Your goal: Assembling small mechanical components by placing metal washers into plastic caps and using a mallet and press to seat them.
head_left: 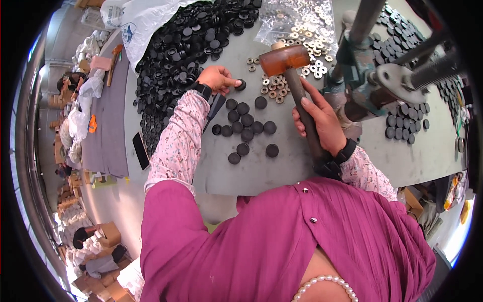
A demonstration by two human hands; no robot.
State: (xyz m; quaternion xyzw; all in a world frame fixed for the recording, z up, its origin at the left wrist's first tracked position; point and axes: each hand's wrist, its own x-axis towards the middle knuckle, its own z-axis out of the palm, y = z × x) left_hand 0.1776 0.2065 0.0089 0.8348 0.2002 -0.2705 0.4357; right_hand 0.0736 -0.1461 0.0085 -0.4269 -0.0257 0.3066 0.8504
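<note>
My left hand [217, 79] is partly closed, its thumb and a finger at the edge of a round black cap [241, 85] near the middle of the table. A dark-handled tool [216, 106] shows just below that hand; whether the hand also grips it I cannot tell. My right hand [322, 118] is wrapped round the dark handle of a mallet [285, 60], whose amber head is raised beside the cap. Several loose black caps [246, 120] lie between my forearms. Small metal washers [275, 88] are scattered beyond, partly behind the mallet head.
A large heap of black caps [173, 65] covers the far left. A clear bag [297, 20] with washers lies at the back. On the right stands a green metal press [362, 75], with rows of black discs [402, 123] beside it. A phone [141, 151] rests at the left edge.
</note>
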